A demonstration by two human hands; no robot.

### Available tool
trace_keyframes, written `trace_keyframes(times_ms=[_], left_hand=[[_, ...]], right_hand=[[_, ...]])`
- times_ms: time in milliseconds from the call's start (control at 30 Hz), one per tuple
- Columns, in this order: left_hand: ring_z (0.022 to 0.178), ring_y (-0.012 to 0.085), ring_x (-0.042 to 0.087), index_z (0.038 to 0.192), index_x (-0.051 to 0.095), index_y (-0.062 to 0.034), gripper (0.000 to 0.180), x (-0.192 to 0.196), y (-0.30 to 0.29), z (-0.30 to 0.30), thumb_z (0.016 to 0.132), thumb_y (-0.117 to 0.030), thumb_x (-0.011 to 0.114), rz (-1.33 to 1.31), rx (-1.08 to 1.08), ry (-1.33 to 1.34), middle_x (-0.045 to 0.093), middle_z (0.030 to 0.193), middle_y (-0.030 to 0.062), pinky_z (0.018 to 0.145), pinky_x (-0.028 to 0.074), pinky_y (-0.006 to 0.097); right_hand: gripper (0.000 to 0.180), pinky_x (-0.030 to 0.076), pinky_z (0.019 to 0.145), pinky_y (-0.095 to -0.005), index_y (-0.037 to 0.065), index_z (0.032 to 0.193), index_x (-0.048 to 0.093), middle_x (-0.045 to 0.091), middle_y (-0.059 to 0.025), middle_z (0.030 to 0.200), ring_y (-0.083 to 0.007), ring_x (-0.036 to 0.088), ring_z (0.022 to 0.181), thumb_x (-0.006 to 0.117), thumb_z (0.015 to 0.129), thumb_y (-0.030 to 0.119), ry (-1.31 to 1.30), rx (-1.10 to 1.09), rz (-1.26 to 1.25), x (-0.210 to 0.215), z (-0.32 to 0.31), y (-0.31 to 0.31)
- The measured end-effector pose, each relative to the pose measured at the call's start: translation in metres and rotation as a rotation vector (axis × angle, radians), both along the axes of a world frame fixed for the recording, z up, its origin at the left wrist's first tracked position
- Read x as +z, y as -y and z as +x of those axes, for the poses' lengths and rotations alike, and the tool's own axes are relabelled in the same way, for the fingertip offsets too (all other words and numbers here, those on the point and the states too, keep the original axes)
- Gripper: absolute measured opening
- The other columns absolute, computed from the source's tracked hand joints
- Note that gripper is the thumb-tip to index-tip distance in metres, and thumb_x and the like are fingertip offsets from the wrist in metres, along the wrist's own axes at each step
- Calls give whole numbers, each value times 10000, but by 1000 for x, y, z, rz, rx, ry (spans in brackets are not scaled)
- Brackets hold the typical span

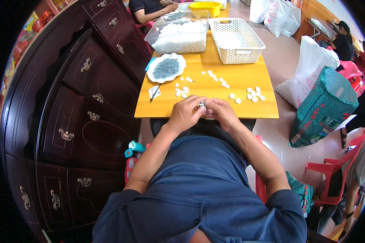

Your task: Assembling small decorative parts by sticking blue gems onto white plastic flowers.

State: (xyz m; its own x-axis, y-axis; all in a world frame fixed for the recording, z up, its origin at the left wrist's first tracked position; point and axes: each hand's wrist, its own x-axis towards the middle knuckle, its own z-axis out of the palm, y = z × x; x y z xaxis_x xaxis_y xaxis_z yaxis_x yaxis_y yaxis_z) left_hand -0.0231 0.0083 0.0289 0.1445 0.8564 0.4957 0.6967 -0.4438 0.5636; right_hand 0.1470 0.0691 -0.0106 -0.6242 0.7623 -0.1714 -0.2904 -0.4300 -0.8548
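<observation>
At the near edge of the table, my left hand (185,112) and my right hand (222,112) meet with fingers pinched together. Between the fingertips is a small white plastic part (202,104) with dark spots on its face; most of it is covered by the fingers. Loose white parts (254,94) lie in a group beyond my right hand. Another cluster of white parts (184,91) sits beyond my left hand, and a broken line of them (217,79) runs across the middle. On the left stands a white scalloped plate (181,61) heaped with small grey pieces (166,69).
A clear tub (178,46) and a cream perforated basket (241,55) hold white pieces at the table's far end. A thin dark tool (154,93) lies across a card at left. Dark drawers (77,101) flank the left side; sacks (324,107) and red chairs (332,168) occupy the right.
</observation>
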Motion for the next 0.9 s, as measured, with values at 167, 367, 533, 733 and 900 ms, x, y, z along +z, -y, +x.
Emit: trace_keyframes(times_ms=[167, 367, 533, 733, 900], left_hand=[[768, 261, 697, 1117, 671, -17, 320, 2, 1, 2, 822, -125, 734, 1, 23, 7, 693, 998, 133, 692, 553, 357], [743, 252, 692, 1109, 673, -23, 340, 1, 1, 3, 798, -129, 760, 35, 38, -18, 699, 996, 126, 673, 552, 351], [745, 253, 697, 1107, 672, -20, 338, -3, 0, 3, 797, -121, 763, 42, 36, -34, 699, 997, 131, 669, 552, 343], [737, 259, 696, 1107, 669, -14, 324, -2, 0, 2, 808, -107, 754, 42, 31, -35, 697, 989, 139, 670, 552, 345], [733, 263, 693, 1105, 668, -12, 316, -1, 0, 2, 811, -98, 747, 30, 31, -37, 693, 980, 142, 669, 549, 349]], right_hand=[[189, 475, 661, -217, 60, 959, 677, 646, 14, 821, -62, 575, 707, 630, 976, 242, 9, -44, 65, 1, -1, 2], [184, 434, 604, -209, 55, 918, 684, 622, 19, 766, -56, 532, 650, 636, 966, 226, 7, -117, 74, 0, -4, 5], [196, 414, 591, -213, 59, 874, 688, 596, 26, 725, -57, 509, 637, 637, 960, 228, -5, -131, 92, -3, -4, 5], [197, 432, 617, -213, 61, 877, 688, 621, 17, 752, -61, 540, 669, 638, 957, 233, 15, -132, 108, -1, -3, 5], [165, 460, 643, -206, 69, 935, 691, 633, 29, 776, -51, 557, 682, 630, 977, 216, 31, -119, 103, -3, -4, 3]])
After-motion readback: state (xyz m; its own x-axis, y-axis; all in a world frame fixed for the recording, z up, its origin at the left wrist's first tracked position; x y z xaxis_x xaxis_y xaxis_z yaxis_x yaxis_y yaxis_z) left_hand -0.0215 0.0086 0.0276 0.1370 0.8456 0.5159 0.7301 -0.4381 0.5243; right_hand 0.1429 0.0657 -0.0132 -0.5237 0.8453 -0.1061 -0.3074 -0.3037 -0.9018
